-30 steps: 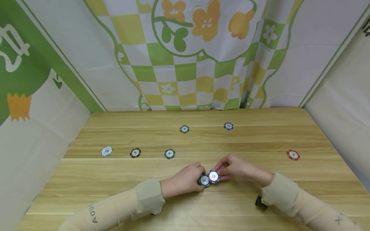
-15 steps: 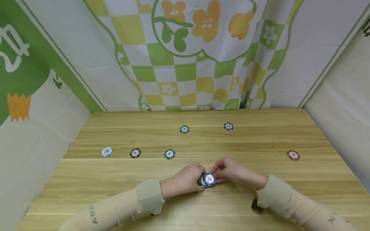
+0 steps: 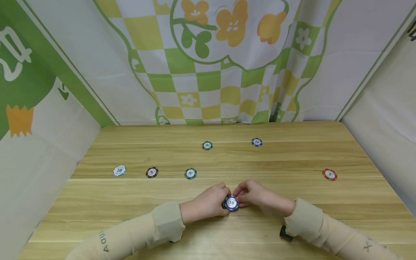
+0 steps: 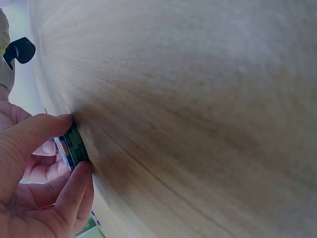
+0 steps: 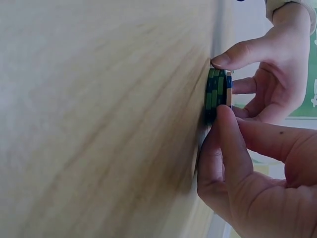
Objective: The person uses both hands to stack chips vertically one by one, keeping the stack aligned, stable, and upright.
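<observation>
One blue-topped chip stack [image 3: 231, 203] between both hands [image 3: 212, 199] [image 3: 256, 194], finger-and-thumb pinches from either side

Left hand [image 3: 212, 200] blocks chip stack [image 3: 231, 203] on left, right hand [image 3: 255, 194] on right; stack reachable from above, or from near side between left sleeve [image 3: 146, 225] and right sleeve [image 3: 331, 229]; wide passage over tabletop [image 3: 299, 159] between right hand and red chip [image 3: 329, 174]; flat chips [image 3: 190, 173] low obstacles farther back; curtain [image 3: 211, 86] bars far edge, fabric walls [image 3: 383, 108] both sides
</observation>
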`<act>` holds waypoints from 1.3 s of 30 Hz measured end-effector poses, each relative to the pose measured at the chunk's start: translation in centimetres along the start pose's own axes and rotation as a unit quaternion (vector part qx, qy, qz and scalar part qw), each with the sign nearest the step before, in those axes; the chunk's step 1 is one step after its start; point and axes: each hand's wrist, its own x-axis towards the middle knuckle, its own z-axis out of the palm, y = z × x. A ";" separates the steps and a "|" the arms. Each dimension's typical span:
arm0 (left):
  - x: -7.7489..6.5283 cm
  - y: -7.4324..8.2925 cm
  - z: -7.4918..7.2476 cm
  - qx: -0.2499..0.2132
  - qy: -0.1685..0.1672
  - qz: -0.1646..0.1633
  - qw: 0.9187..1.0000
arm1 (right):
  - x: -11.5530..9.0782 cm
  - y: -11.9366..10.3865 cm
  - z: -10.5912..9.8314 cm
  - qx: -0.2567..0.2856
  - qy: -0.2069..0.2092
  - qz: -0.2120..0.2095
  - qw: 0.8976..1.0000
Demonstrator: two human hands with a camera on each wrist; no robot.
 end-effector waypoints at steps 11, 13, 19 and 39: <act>-0.1 0.0 -0.1 -0.002 -0.006 -0.004 1.000 | -0.1 -0.2 0.6 -0.003 0.027 0.003 1.000; -0.1 0.0 -0.1 -0.003 -0.006 -0.004 1.000 | -0.1 -0.2 0.7 -0.002 0.030 0.005 1.000; -0.1 0.0 -0.1 -0.005 -0.004 -0.001 1.000 | 0.1 0.0 0.8 -0.019 0.033 -0.003 0.999; 0.0 0.2 -0.2 -0.009 -0.017 -0.013 1.000 | -1.6 0.7 -2.5 -0.276 0.084 -0.158 0.944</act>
